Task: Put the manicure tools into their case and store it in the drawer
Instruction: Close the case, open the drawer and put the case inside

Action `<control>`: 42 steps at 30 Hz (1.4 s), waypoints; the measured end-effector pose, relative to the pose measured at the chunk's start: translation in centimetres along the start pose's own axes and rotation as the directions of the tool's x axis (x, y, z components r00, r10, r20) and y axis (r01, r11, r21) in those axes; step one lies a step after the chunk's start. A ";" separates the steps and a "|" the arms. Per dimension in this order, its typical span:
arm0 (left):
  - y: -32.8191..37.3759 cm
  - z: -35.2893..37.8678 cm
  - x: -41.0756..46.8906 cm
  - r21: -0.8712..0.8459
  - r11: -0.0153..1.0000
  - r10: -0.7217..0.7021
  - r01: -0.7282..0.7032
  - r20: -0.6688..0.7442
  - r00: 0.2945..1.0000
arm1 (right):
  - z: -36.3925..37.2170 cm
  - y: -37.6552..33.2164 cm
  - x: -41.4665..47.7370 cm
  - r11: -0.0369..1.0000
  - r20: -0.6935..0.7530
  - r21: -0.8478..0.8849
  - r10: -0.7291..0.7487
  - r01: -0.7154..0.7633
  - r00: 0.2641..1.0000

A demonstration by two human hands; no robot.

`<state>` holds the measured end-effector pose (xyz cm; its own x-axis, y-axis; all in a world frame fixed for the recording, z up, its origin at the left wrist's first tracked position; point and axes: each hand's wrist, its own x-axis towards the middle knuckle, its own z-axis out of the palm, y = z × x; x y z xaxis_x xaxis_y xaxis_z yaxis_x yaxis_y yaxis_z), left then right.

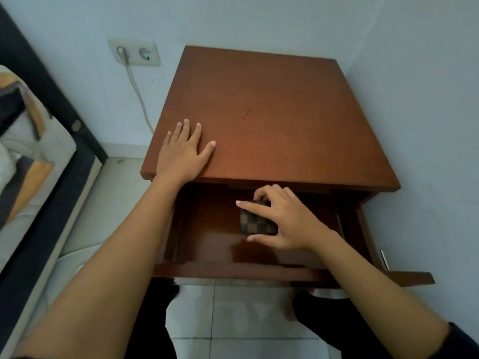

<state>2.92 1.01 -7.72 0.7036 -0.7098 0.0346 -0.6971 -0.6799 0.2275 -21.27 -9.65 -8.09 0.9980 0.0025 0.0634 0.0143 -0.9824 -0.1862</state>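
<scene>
A small case (256, 224) with a brown checkered pattern lies closed on the floor of the open drawer (207, 242), near its middle. My right hand (285, 221) reaches into the drawer and curls over the case, thumb at its near edge and fingers at its far edge, covering its right part. My left hand (182, 151) lies flat, fingers spread, on the front left corner of the brown wooden nightstand top (272, 112). No loose manicure tools are in view.
The drawer front (233, 272) juts toward me above white floor tiles. A bed with patterned bedding (23, 156) stands to the left. A wall socket (134, 51) with a white cable sits behind the nightstand. A wall runs close on the right.
</scene>
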 end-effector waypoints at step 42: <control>6.1 3.9 -13.1 -0.020 0.978 0.197 -0.207 -0.223 0.955 | 1.3 -1.5 -5.2 0.862 -0.343 -0.024 0.469 -0.507 0.814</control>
<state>-11.07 5.47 -10.56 0.5648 -0.7706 0.2954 -0.8248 -0.5146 0.2345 -26.42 -7.91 -9.43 0.7974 -0.5232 0.3007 -0.4952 -0.8521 -0.1695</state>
